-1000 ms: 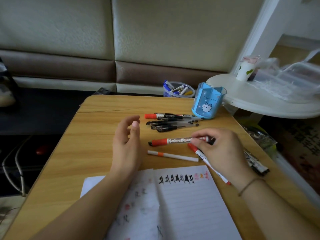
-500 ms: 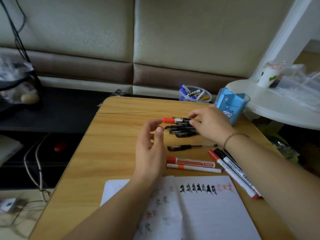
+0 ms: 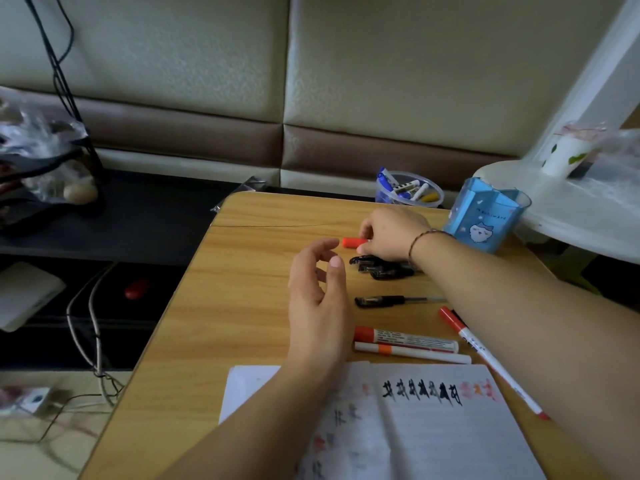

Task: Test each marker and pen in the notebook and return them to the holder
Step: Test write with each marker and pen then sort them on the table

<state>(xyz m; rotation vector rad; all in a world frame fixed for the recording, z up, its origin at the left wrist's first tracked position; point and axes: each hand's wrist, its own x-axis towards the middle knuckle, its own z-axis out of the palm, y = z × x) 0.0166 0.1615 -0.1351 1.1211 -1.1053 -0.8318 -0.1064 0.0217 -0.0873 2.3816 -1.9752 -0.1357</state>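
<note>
Holder [image 3: 485,220] stands behind the pens [image 3: 384,268], notebook [image 3: 433,427] before them.

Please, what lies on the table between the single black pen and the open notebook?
In the head view, two markers lie side by side between the black pen and the notebook: a red-capped marker and, nearer the notebook, a white marker.

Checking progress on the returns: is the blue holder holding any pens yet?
Apparently empty: nothing sticks up above the blue holder's rim, and its translucent upper walls show no pens; the bottom is hidden.
</note>
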